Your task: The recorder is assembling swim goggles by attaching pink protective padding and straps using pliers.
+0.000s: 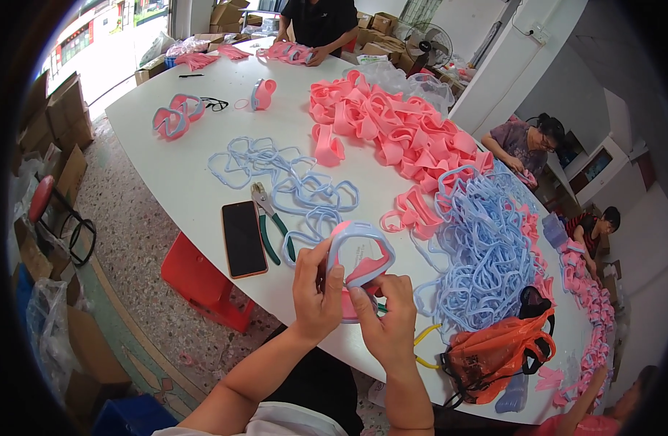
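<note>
Left hand (316, 294), right hand (388, 312) grip pink band (370, 270), seemingly part-rimmed; rimmed pair (177, 132) near table (196, 171)'s left edge; pink pile (395, 127), blue-loop heap (486, 251) pending.

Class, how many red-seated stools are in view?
2: a round stool by the cartons at left, and a plastic stool beside the white table. Others may be hidden.

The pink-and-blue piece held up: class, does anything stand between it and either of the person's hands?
Nothing visible does: the left hand grips the pink-and-blue piece at its left side, and the right hand its lower right.
</note>
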`<state>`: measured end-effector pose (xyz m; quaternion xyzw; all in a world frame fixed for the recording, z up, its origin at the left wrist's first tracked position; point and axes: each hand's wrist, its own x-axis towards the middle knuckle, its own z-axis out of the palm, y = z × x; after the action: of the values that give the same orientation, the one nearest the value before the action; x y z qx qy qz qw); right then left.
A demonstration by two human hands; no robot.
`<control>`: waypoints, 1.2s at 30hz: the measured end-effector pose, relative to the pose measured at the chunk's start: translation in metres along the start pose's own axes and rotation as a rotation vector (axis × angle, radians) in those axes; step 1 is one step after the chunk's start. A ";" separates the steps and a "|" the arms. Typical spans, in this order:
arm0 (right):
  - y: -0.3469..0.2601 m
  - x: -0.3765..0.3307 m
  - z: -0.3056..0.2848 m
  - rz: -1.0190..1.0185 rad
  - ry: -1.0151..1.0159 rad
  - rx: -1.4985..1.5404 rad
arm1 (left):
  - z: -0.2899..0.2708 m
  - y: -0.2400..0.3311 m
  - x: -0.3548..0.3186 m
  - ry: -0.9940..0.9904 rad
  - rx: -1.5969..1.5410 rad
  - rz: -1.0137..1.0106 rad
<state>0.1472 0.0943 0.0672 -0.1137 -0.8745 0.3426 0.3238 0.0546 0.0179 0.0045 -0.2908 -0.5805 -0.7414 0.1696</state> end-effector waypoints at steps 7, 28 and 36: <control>0.019 -0.006 0.018 0.030 0.057 0.046 | 0.001 0.004 -0.009 -0.019 0.114 0.078; 0.005 -0.001 -0.002 0.038 0.036 -0.158 | -0.027 -0.012 0.012 -0.407 -0.478 -0.596; 0.072 -0.037 -0.049 -0.007 -0.203 -0.525 | -0.045 -0.036 0.018 -0.072 -0.740 -0.560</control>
<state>0.2058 0.1581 0.0278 -0.1557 -0.9618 0.1127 0.1950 0.0095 -0.0139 -0.0185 -0.1895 -0.3388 -0.9052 -0.1727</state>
